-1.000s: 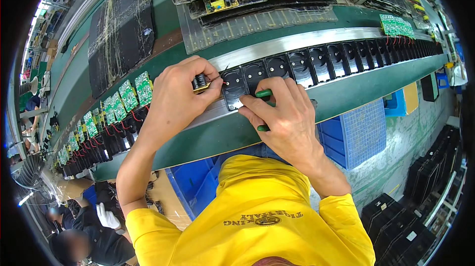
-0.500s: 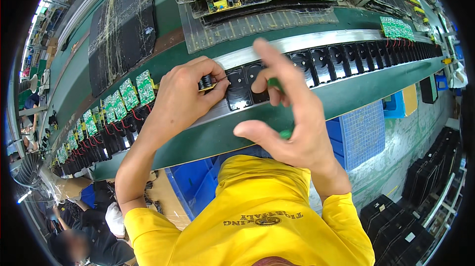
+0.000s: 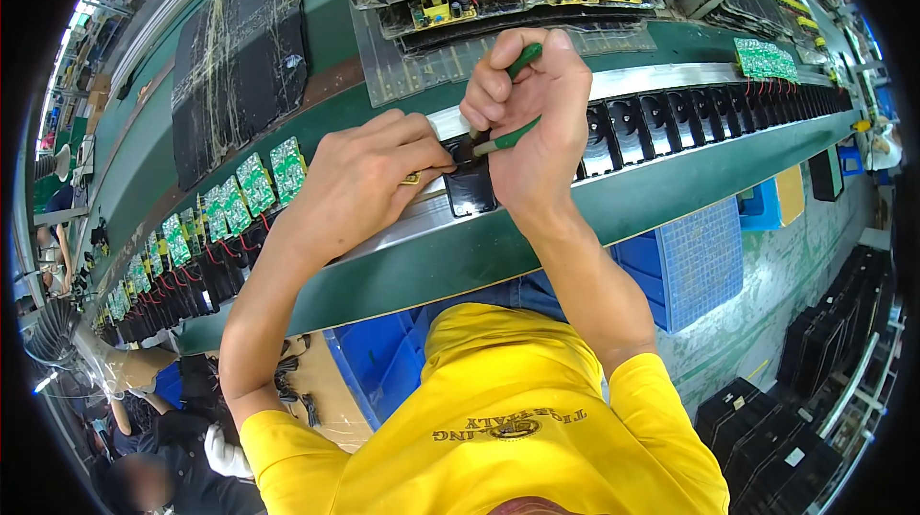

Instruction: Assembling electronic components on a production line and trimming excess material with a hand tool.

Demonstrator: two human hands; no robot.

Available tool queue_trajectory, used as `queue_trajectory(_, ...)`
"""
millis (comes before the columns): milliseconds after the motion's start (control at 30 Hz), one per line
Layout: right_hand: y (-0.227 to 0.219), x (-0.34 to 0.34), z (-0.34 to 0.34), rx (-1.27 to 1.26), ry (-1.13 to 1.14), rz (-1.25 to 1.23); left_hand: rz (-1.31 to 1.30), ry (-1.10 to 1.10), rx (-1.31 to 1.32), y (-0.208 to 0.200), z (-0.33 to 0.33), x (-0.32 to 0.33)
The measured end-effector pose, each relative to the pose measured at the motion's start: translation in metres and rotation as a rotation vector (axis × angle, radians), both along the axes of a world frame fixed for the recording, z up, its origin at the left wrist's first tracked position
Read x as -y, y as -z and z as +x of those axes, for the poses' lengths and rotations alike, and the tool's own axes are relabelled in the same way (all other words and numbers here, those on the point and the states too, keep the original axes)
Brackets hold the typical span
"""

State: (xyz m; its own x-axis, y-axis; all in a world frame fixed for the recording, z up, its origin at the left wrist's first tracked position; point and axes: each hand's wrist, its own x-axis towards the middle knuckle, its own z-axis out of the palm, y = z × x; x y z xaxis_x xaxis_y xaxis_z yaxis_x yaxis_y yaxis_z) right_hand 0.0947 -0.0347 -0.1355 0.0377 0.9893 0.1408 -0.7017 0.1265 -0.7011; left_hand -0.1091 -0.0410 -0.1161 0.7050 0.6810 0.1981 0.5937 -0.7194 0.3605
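My left hand is closed, its fingertips pinching a small circuit board that is mostly hidden under the fingers. Right beside those fingertips lies an open black plastic case, one of a row along the metal rail. Green-handled pliers are in my right hand, the fingers curled round one handle and the other handle against the palm. Their jaws point left into the black case, close to my left fingertips. What the jaws touch cannot be made out.
Black cases run on to the right along the rail. To the left, green boards with red wires stand in more cases. Stacked trays of yellow-and-black boards rise behind. Blue bins sit below the bench edge. Another person works lower left.
My right hand has swung left and up, closing its spread fingers on the pliers and bringing their jaws to the case by my left hand. My left hand has barely moved.
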Motion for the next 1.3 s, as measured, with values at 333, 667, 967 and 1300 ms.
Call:
queue_trajectory(333, 0.005, -0.006, -0.008, 0.023, -0.083, 0.014, 0.048, 0.011, 0.074, 0.015, -0.004, -0.004)
queue_trajectory(667, 0.017, -0.009, 0.000, 0.077, -0.151, 0.197, 0.042, -0.034, 0.069, 0.002, 0.006, 0.006)
queue_trajectory(967, -0.054, 0.061, 0.058, 1.009, 0.166, 0.395, -0.104, -0.260, 0.146, -0.014, 0.021, 0.027)
queue_trajectory(1300, 0.001, 0.088, 0.068, 1.833, 0.312, 0.494, 0.107, -0.220, 0.089, 0.001, 0.028, 0.023)
